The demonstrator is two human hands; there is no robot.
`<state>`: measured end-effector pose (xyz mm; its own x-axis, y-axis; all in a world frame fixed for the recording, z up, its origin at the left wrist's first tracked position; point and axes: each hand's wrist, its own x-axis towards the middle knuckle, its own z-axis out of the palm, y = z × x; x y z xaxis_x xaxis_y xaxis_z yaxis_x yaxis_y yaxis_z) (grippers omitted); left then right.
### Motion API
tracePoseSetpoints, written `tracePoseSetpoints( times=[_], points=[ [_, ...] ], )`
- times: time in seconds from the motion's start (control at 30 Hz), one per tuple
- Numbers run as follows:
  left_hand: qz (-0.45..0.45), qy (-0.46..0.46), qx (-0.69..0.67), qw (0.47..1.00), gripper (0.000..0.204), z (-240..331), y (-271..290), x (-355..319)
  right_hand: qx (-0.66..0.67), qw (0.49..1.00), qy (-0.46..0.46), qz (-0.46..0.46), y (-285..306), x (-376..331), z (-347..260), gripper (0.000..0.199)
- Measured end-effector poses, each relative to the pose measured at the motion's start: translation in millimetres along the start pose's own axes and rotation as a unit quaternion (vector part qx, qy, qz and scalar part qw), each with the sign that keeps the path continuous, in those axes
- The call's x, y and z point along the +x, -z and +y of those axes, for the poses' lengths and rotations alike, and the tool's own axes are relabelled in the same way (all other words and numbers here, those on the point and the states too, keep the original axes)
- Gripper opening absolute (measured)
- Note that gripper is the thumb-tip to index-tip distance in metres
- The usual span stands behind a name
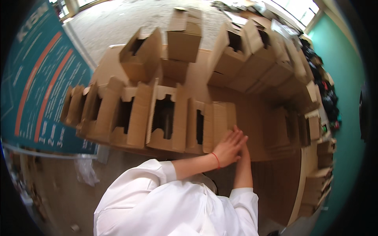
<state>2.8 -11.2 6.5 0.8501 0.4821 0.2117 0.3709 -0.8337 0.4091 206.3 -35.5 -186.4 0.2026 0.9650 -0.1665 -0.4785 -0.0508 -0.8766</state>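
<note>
My left hand (229,148), with a red string round its wrist, reaches across from the left. Its fingers are stretched out and lie over my right hand (243,148). Most of the right hand's fingers are hidden beneath it. Both hands are at the near right corner of a brown cardboard box (223,122), the last one in the front row; whether they press on it I cannot tell. Left of it stand an open-topped carton (168,142) with cut-out notches and another notched carton (138,120).
Behind stand a tall carton (184,41), a tilted-looking open carton (143,59) and a row of cartons (228,59) at the back right. A brown tabletop (252,118) extends right of my hands. At left is a teal banner (43,86); more cardboard (315,185) stands at right.
</note>
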Motion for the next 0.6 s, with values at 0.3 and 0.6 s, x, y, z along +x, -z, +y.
tracePoseSetpoints(
  times=[0.3, 0.6],
  points=[
    [0.015, 0.06, 0.034, 0.997, 0.078, -2, -12, 1, -0.402, 0.912, -0.027, 0.077, -73, -9, -107, 0.049],
    [0.023, 0.126, -0.042, 0.991, 0.054, 6, 6, 3, -0.695, 0.633, 0.182, 0.289, 43, -61, -260, 0.05]
  ],
)
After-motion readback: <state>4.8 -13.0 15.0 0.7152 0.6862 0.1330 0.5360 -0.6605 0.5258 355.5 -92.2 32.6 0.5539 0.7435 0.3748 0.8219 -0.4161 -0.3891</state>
